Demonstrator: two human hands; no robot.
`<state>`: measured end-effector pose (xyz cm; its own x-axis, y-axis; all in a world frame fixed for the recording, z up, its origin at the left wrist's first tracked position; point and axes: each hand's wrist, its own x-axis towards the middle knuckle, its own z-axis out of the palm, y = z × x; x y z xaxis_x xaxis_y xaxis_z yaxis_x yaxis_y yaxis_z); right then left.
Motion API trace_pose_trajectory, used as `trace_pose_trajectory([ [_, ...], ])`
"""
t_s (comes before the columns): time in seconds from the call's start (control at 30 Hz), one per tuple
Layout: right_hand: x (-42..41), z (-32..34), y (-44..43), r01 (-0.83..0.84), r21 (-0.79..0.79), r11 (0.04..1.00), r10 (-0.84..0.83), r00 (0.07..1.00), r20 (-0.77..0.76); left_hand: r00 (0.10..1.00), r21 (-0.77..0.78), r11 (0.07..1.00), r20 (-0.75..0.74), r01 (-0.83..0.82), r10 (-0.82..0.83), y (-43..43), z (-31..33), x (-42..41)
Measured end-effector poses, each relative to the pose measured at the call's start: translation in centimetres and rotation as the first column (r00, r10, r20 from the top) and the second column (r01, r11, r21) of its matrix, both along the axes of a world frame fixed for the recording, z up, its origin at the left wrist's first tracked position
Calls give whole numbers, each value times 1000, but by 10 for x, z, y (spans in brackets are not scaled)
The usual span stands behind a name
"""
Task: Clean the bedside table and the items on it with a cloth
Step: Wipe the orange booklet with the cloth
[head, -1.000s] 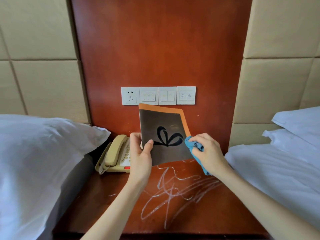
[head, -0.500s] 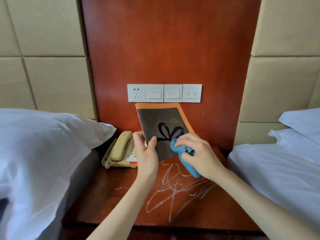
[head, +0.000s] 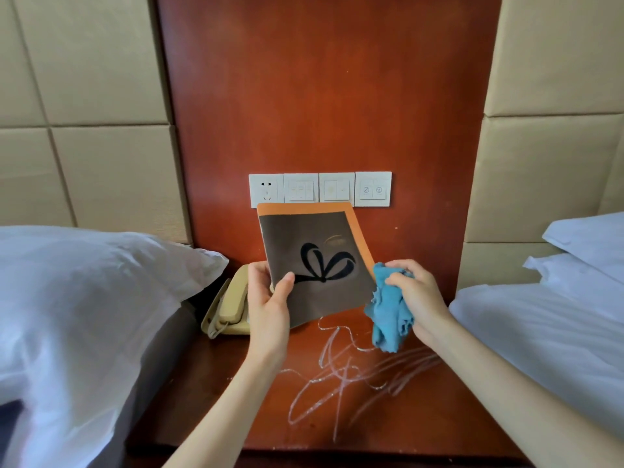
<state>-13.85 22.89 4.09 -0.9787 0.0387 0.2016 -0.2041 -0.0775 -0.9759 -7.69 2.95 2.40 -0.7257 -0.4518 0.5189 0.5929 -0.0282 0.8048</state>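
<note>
My left hand grips the lower left corner of a brown booklet with an orange border and a black bow drawing, held upright above the bedside table. My right hand holds a bunched blue cloth at the booklet's lower right edge. White scribble marks cover the reddish wooden tabletop below my hands. A beige telephone sits at the table's back left, partly hidden behind my left hand.
A row of white wall switches and a socket is mounted on the wooden panel just above the booklet. White pillows flank the table, one on the left bed and others on the right bed.
The right hand with the cloth has slid from the middle of the booklet's cover to its lower right edge. The left hand keeps holding the booklet.
</note>
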Motion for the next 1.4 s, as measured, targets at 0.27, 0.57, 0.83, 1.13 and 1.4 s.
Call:
trace_pose_trajectory([
  [0.27,3,-4,5,-210,-224,952,232,970,77,1000,-41,999,-2,-5,5,-12,-5,-2],
  [0.57,29,22,-11,159,174,972,-64,890,-452,869,-167,985,493,35,53,15,4,-10],
  [0.83,66,21,-25,163,431,888,210,690,-693,855,241,873,213,423,-473,32,30,0],
  [1.13,69,14,-29,39,519,854,341,711,-615,976,307,937,82,167,-201,34,32,-2],
  [1.4,39,17,-19,128,275,953,0,905,-424,975,236,952,60,194,-214,18,17,0],
])
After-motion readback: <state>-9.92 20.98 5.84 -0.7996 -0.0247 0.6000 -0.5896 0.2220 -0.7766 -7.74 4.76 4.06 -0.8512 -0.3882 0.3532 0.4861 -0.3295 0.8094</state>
